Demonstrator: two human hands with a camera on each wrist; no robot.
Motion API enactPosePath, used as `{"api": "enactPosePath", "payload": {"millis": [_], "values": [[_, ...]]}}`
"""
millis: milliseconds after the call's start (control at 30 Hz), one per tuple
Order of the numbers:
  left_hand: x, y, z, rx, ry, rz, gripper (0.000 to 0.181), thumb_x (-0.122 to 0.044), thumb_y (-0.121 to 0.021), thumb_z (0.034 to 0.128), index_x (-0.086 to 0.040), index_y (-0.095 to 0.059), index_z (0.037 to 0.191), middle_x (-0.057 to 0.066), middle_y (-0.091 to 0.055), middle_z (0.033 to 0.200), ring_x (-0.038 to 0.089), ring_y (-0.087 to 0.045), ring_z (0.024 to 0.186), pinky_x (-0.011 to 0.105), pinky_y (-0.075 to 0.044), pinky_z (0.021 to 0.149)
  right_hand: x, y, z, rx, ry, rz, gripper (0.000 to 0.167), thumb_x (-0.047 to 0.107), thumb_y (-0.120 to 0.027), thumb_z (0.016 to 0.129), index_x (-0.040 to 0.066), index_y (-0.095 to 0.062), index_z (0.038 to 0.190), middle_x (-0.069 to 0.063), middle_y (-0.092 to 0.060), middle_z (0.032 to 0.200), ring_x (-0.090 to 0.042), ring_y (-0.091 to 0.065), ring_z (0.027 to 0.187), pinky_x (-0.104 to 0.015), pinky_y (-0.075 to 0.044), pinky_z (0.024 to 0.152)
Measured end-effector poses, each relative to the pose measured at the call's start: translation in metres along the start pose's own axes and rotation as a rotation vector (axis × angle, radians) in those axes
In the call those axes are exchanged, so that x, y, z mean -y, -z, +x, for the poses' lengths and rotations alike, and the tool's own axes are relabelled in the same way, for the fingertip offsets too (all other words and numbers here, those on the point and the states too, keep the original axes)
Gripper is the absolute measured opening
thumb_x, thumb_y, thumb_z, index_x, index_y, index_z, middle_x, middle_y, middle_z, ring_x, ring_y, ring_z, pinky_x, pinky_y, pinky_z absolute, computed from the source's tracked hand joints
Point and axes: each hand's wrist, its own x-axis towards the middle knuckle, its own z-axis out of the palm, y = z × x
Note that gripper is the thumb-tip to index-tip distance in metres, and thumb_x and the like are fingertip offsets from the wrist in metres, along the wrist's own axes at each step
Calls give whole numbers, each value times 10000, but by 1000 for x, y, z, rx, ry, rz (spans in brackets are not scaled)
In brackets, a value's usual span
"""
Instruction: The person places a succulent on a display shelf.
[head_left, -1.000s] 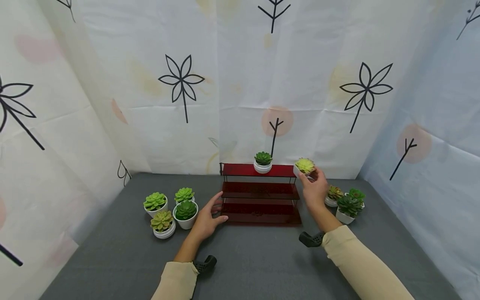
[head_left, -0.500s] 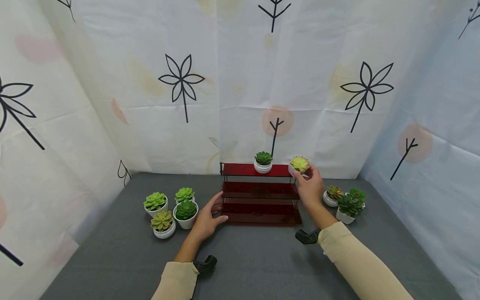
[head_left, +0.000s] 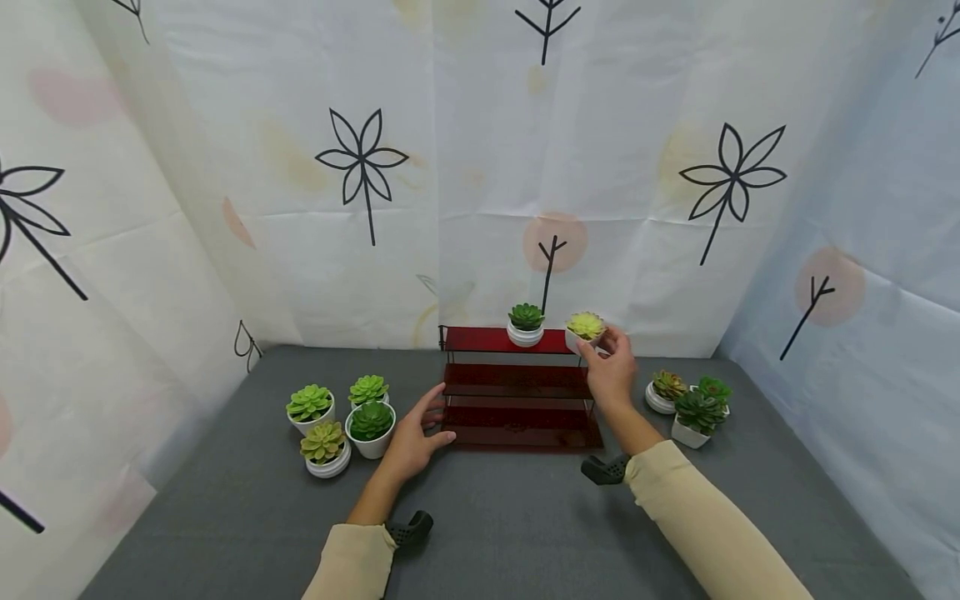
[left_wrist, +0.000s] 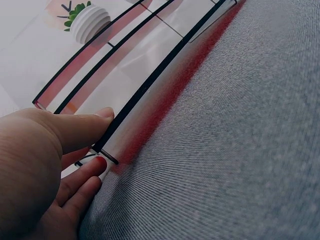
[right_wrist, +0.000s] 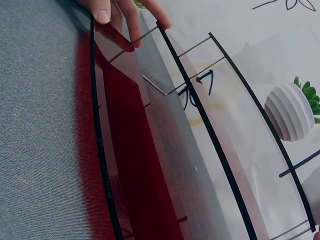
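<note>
In the head view, my right hand point(head_left: 611, 365) pinches a small white pot with a yellow-green succulent point(head_left: 585, 326) at the right end of the top tier. Whether the pot's base touches the tier is unclear. The dark red three-tier display rack point(head_left: 517, 381) stands against the back cloth. A green succulent in a ribbed white pot point(head_left: 526, 325) sits on its top tier, just left of the held one. My left hand point(head_left: 412, 437) holds the rack's left end, its thumb point(left_wrist: 87, 127) on the front edge and fingers at the side.
On the grey table point(head_left: 510, 525), several potted succulents stand left of the rack, including a dark green one point(head_left: 371, 422) beside my left hand. More potted succulents point(head_left: 696, 414) cluster beyond my right forearm. Patterned cloth point(head_left: 480, 167) encloses the back and sides.
My right hand has carried the yellow-green succulent leftward along the top tier, closer to the green one. My left hand has stayed at the rack's left end.
</note>
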Motion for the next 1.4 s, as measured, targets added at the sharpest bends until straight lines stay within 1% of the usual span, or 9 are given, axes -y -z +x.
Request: {"api": "enactPosePath", "payload": {"millis": [267, 467, 667, 733, 900, 933, 1033, 1267, 1400], "values": [[1, 0, 0, -9, -3, -12, 793, -21, -752, 839, -199, -368, 1509, 167, -535, 1342, 350, -554, 1168, 527, -418, 994, -1, -3, 2, 17, 17, 11, 509, 182, -694, 916, 31, -498, 1361, -160, -590, 1293, -274, -536, 1179, -415, -448, 941], [1, 0, 1, -4, -11, -13, 804, -20, -756, 835, -215, -366, 1510, 148, -538, 1342, 336, -557, 1167, 513, -424, 994, -2, -3, 4, 40, -1, 0, 509, 198, -655, 937, 52, -491, 1397, -155, -578, 1302, -283, -515, 1191, -431, -446, 917], [1, 0, 1, -7, -4, -6, 811, -20, -761, 829, -217, -366, 1510, 134, -547, 1334, 316, -564, 1160, 496, -435, 988, -4, -4, 8, 59, -32, 87, 454, 167, -638, 944, 41, -494, 1355, -168, -598, 1282, -265, -541, 1161, -347, -429, 850], [0, 0, 1, -7, 1, -10, 809, -18, -760, 830, -215, -368, 1510, 140, -544, 1336, 322, -560, 1163, 501, -431, 991, -4, -4, 9, 64, -37, 102, 411, 158, -637, 941, 23, -519, 1312, -180, -601, 1271, -267, -542, 1155, -343, -420, 855], [0, -1, 0, -8, -2, -24, 794, -9, -754, 833, -188, -373, 1507, 165, -539, 1338, 349, -553, 1168, 523, -416, 998, -3, -3, 9, 81, -36, 56, 361, 189, -618, 956, 19, -573, 1271, -173, -591, 1276, -283, -517, 1188, -415, -422, 939], [-5, 0, -1, -5, -8, -28, 788, 9, -748, 832, -151, -371, 1506, 188, -538, 1331, 371, -551, 1162, 536, -415, 992, -3, -3, 10, 84, -35, 48, 357, 193, -613, 960, 20, -578, 1270, -173, -590, 1276, -289, -513, 1191, -432, -424, 944], [-5, 0, -2, -8, -23, -26, 779, 8, -747, 832, -139, -376, 1501, 196, -538, 1327, 375, -555, 1156, 539, -416, 989, -4, -2, 10, 94, -36, 43, 362, 202, -606, 965, 22, -580, 1277, -170, -589, 1278, -291, -508, 1197, -448, -421, 956], [-30, 5, -8, 4, -32, -58, 765, 68, -722, 831, -28, -352, 1493, 269, -522, 1313, 454, -532, 1151, 584, -400, 981, -6, -3, 12, 111, -27, 47, 378, 204, -590, 975, 14, -569, 1301, -176, -580, 1291, -289, -500, 1206, -454, -415, 976], [-15, 2, -5, -1, -28, -35, 776, 38, -728, 839, -88, -353, 1506, 230, -527, 1326, 414, -542, 1158, 562, -406, 988, -5, -3, 12, 123, -22, 37, 381, 204, -582, 983, 13, -565, 1312, -179, -580, 1290, -294, -501, 1204, -459, -409, 983]]}}
